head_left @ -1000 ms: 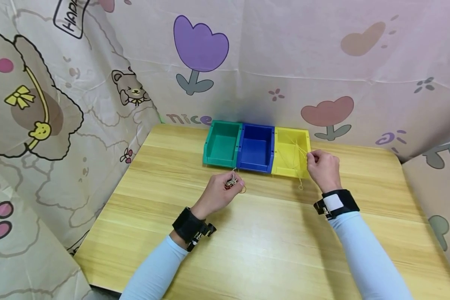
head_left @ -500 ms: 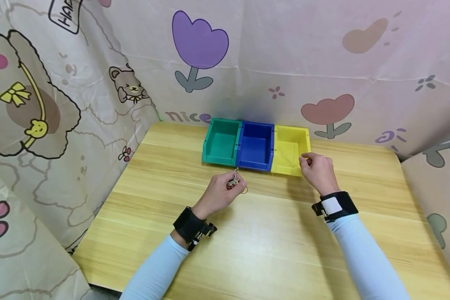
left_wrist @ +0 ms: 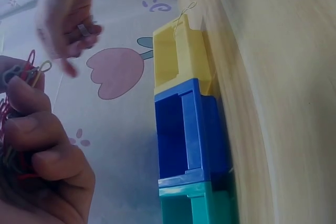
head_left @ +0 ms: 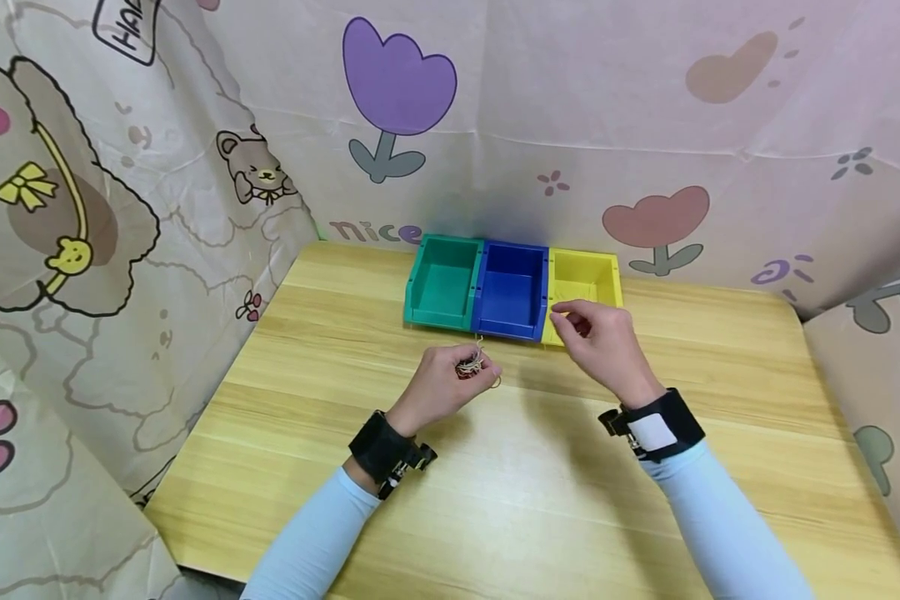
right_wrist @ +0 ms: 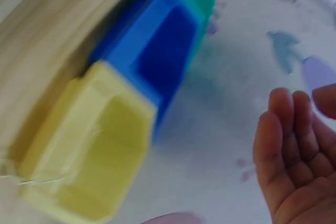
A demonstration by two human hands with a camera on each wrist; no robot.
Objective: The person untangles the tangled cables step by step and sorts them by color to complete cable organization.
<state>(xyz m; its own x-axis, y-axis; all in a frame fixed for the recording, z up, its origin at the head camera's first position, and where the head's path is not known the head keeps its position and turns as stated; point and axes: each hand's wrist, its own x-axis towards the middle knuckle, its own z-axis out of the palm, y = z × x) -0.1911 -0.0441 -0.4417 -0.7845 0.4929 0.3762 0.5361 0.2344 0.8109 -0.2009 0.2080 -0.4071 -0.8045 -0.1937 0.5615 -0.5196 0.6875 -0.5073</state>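
Observation:
My left hand (head_left: 437,390) grips a bundle of thin looped cords (head_left: 470,365), in front of the blue bin (head_left: 512,292). In the left wrist view, red, yellow and grey-green loops poke out past its curled fingers. My right hand (head_left: 602,346) is over the front of the yellow bin (head_left: 587,268), its thumb apart from the fingers. Nothing shows between them in the right wrist view, where the palm (right_wrist: 304,192) faces the camera. A pale yellow cord (left_wrist: 184,18) lies over the yellow bin's front edge, its looped end sticking out.
A green bin (head_left: 444,283) stands left of the blue one; all three bins adjoin in a row at the back of the wooden table (head_left: 495,500). Close behind them hangs a printed cloth (head_left: 540,100). Another cloth (head_left: 195,275) borders the left side.
The right hand has let go of the pale yellow cord over the yellow bin and moved left, towards the left hand. The left hand has barely moved and keeps its bundle.

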